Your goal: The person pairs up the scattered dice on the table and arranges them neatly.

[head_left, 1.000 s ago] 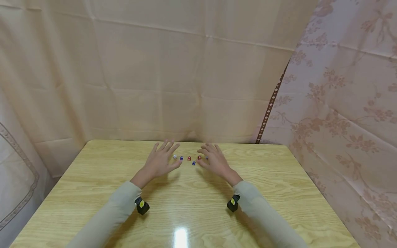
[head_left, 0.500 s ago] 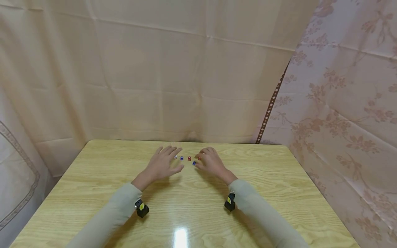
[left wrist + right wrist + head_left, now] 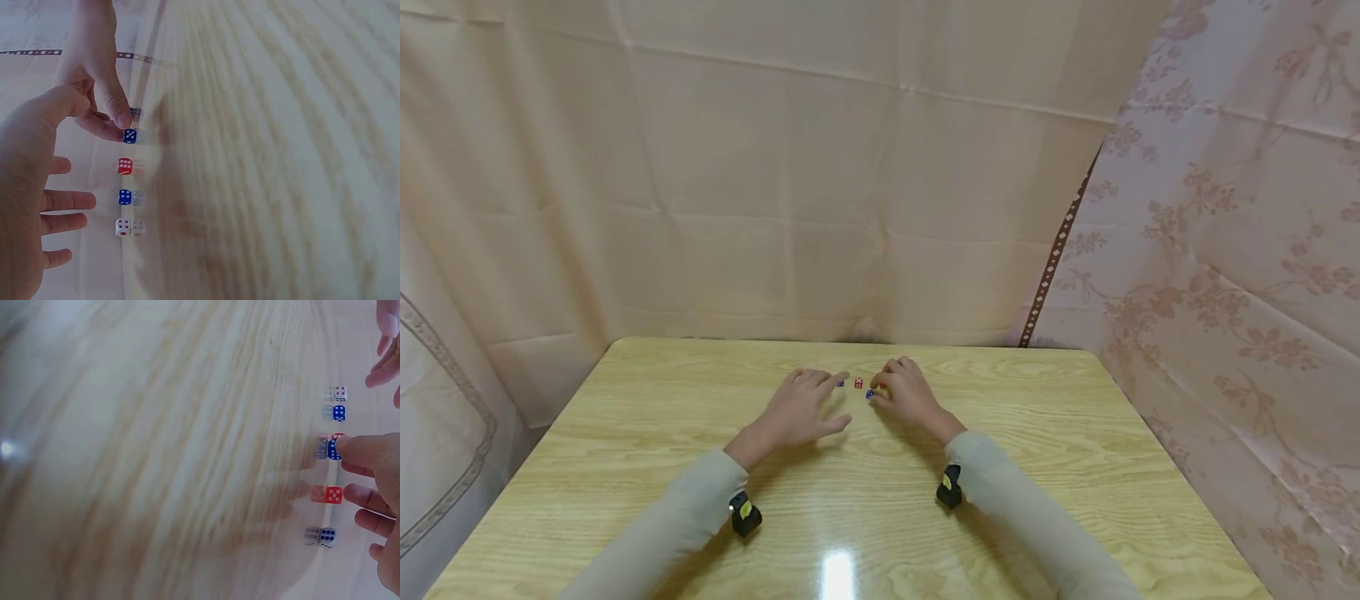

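Note:
My right hand (image 3: 908, 395) pinches a small blue die (image 3: 129, 135) between thumb and index finger, close over the table (image 3: 865, 517). Behind it a red die (image 3: 858, 382) sits in a row with another blue die (image 3: 339, 413) and a white die with red pips (image 3: 123, 227). Under the right hand's other fingers stand a second red die (image 3: 334, 495) and a white die with dark pips (image 3: 327, 536). My left hand (image 3: 797, 408) hovers at the left end of the row, fingers spread and holding nothing; in the head view it hides the red-pipped white die.
A beige curtain (image 3: 760, 183) hangs right behind the table's far edge. Patterned pink cloth (image 3: 1240, 275) covers the right side. Each sleeve carries a black wrist camera, one on the left (image 3: 746, 515) and one on the right (image 3: 950, 487).
My right hand has shifted left, its thumb and index finger drawing together on the front blue die. The left hand has come slightly nearer and to the right, covering the white die.

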A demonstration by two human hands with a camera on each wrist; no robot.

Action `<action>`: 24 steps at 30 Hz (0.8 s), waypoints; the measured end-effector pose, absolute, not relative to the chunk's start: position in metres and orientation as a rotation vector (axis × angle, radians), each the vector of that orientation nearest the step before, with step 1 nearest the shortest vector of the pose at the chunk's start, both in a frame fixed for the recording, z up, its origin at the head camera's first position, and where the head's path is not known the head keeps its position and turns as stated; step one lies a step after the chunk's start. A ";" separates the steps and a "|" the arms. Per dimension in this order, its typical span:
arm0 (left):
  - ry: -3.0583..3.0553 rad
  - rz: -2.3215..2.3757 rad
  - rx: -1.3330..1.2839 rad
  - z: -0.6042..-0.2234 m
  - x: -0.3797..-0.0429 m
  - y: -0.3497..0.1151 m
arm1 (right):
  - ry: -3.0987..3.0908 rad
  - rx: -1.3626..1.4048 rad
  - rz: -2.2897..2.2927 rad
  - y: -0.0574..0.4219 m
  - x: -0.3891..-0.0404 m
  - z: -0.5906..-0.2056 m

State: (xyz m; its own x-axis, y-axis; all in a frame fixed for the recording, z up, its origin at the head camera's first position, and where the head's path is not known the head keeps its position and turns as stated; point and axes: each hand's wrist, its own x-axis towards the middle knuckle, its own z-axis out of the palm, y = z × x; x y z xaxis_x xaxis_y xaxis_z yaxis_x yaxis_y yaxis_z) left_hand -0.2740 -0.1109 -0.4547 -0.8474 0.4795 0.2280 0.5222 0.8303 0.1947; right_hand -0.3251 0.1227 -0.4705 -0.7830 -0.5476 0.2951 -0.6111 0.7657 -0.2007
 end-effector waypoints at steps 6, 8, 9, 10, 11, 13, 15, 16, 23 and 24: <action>-2.875 -0.381 -0.801 -0.458 -0.270 -0.108 | -2.753 0.912 0.427 0.122 -0.327 -0.472; -2.884 -0.378 -0.804 -0.459 -0.269 -0.108 | -2.754 0.902 0.420 0.121 -0.327 -0.472; -2.888 -0.372 -0.805 -0.460 -0.269 -0.107 | -2.756 0.897 0.415 0.120 -0.327 -0.473; -2.892 -0.364 -0.805 -0.461 -0.270 -0.107 | -2.757 0.890 0.408 0.120 -0.327 -0.473; -2.894 -0.357 -0.806 -0.462 -0.270 -0.107 | -2.760 0.883 0.406 0.120 -0.327 -0.473; -2.895 -0.349 -0.810 -0.463 -0.270 -0.106 | -2.768 0.871 0.397 0.119 -0.327 -0.473; -2.893 -0.348 -0.815 -0.463 -0.270 -0.105 | -2.775 0.865 0.394 0.118 -0.326 -0.473; -2.890 -0.353 -0.818 -0.463 -0.270 -0.105 | -2.777 0.863 0.397 0.118 -0.325 -0.473; -2.893 -0.395 -0.822 -0.462 -0.267 -0.103 | -2.765 0.875 0.383 0.119 -0.321 -0.471; -2.890 -0.395 -0.826 -0.462 -0.266 -0.103 | -2.764 0.877 0.383 0.119 -0.320 -0.471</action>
State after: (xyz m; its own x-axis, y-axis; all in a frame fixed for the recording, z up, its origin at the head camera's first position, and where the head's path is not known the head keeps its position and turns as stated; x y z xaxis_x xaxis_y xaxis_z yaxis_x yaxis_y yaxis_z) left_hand -0.2663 -0.1025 -0.4623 -0.8459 0.5037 0.1750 0.5322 0.8182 0.2176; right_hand -0.3202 0.1191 -0.4712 -0.7990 -0.5320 0.2803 -0.5882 0.7884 -0.1802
